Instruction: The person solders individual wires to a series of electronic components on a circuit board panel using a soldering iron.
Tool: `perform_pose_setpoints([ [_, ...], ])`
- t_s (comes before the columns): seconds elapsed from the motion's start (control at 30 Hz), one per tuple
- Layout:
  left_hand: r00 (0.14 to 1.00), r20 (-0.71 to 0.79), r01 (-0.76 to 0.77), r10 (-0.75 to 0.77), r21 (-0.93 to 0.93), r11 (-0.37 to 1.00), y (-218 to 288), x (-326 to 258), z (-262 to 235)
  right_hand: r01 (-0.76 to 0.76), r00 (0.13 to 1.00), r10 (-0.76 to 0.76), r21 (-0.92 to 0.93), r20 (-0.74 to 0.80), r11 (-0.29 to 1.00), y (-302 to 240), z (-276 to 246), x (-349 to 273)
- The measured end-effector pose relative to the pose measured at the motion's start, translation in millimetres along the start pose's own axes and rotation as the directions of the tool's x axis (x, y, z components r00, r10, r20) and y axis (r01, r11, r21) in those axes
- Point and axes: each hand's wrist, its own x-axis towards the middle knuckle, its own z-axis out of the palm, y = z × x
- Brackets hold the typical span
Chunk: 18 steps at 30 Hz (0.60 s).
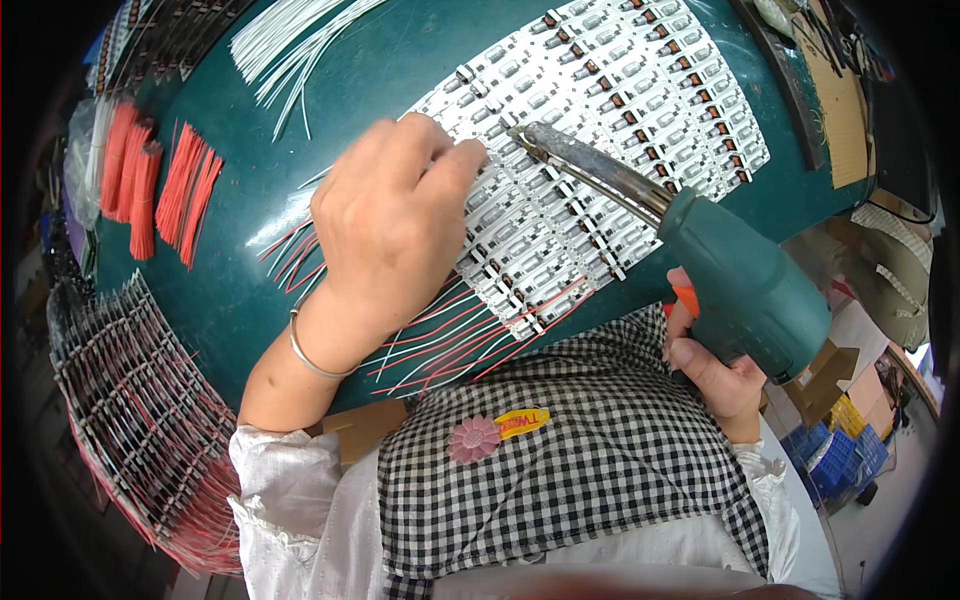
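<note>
My right hand (715, 375) grips the handle of a green soldering gun (745, 280), a finger at its orange trigger. The gun's metal tip points left and rests over a white panel of small circuit boards (560, 110) with grey and orange-black parts. My left hand (400, 200) is closed in a pinch at the panel's left part, close to the tip. Its fingertips hide what they hold, if anything. Red and white wires (440, 335) stick out from the panel's near left edge, passing under my left wrist.
The panel lies on a green tabletop (240, 300). Loose white wires (290, 50) lie at the far left, with red wire bundles (185, 190) nearer the left edge. A stack of wired boards (150, 420) stands at lower left. Blue baskets (840, 460) sit at lower right.
</note>
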Motion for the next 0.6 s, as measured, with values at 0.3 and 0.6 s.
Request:
perform_pose_setpoints([
  [0.3, 0.991, 0.106, 0.091, -0.079, -0.111, 0.990, 3, -4, 5, 0.097, 0.988, -0.080, -0.131, 0.128, 0.987, 12, -2, 1],
  [0.6, 0.987, 0.139, 0.097, -0.082, -0.104, 0.990, 4, 1, 3, 0.294, 0.948, -0.238, -0.297, 0.211, 0.909, 16, -4, 9],
])
